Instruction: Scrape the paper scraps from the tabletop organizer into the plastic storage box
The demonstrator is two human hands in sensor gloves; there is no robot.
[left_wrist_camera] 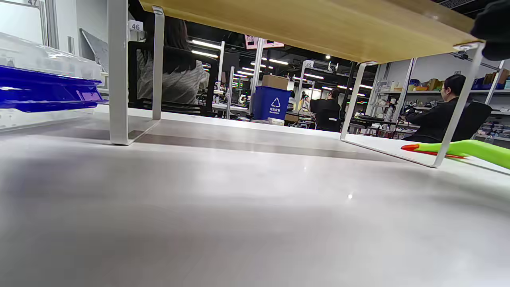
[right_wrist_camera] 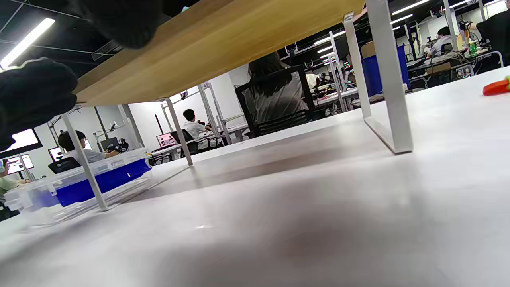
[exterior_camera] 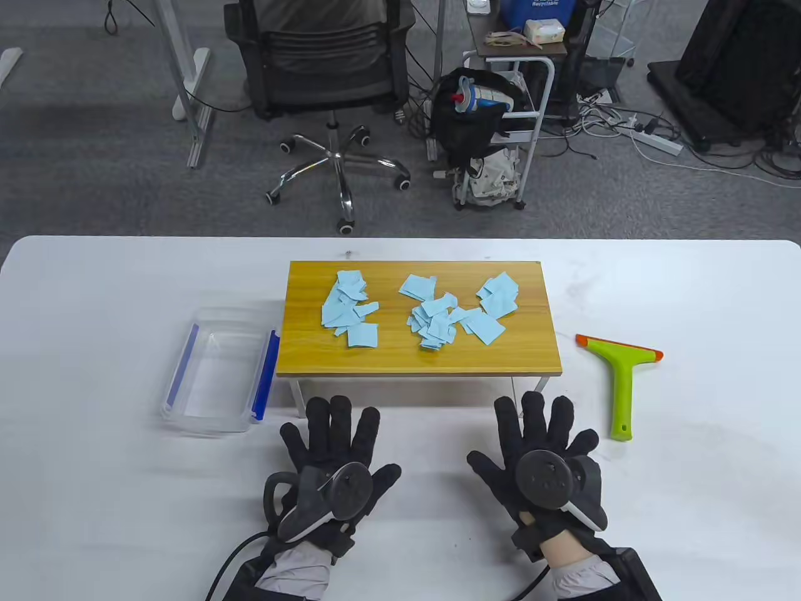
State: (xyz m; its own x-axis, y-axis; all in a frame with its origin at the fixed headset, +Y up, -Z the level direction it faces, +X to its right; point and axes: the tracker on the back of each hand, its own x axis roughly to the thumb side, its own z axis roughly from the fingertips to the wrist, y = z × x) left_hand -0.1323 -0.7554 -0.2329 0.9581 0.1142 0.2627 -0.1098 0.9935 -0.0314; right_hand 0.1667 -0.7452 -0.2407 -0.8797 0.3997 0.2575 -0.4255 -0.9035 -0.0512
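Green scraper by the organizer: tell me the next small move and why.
Probably reach the right hand over to the green scraper and grip its handle. Both hands lie flat and empty on the table, the scraper lies untouched just beside the right hand, and the blue paper scraps are all on the wooden organizer, none in the plastic box.

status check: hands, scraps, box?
Left hand and right hand flat on table, open, holding nothing. Scraps all on organizer; box left of it. Scraper untouched at right. Nothing blocking.
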